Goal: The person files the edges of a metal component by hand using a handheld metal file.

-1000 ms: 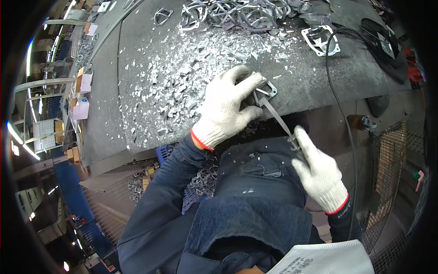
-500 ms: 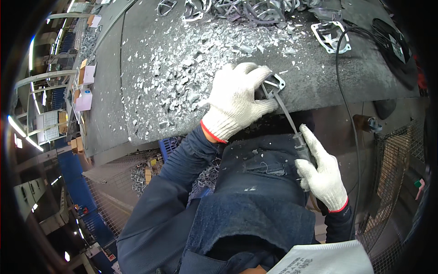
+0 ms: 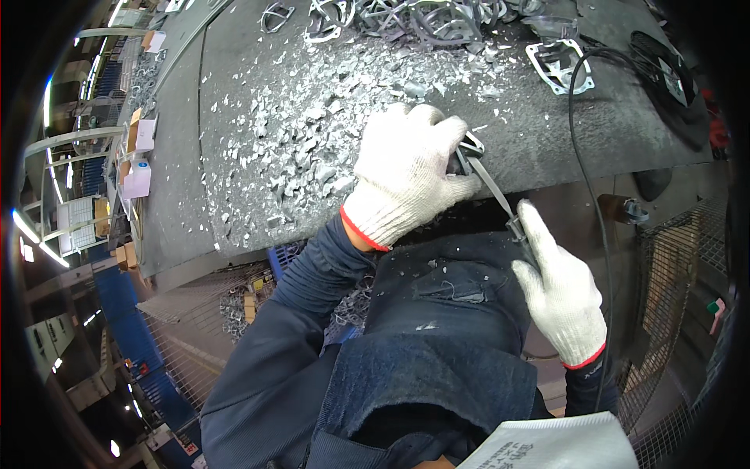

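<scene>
My left hand (image 3: 408, 173), in a white knitted glove, is closed round a small metal frame (image 3: 473, 144) at the table's near edge. Most of that frame is hidden behind the fingers. In my right hand (image 3: 564, 293), also gloved, is a file (image 3: 494, 186) with a narrow flat metal blade; its handle is mostly covered by the palm. The index finger lies stretched along the tool. The blade slants up and left, its far end against the frame beside my left thumb.
Grey metal flakes (image 3: 312, 133) litter the dark table (image 3: 168, 187). Several frames lie heaped (image 3: 441, 23) at the back, with a single frame (image 3: 556, 66) at the right. A black cable (image 3: 582, 148) hangs over the near edge. Wire mesh cages (image 3: 664, 289) stand at the right.
My right hand has shifted slightly right and down with the file, turning a little. The frame has tilted in my left hand, which stays almost in place.
</scene>
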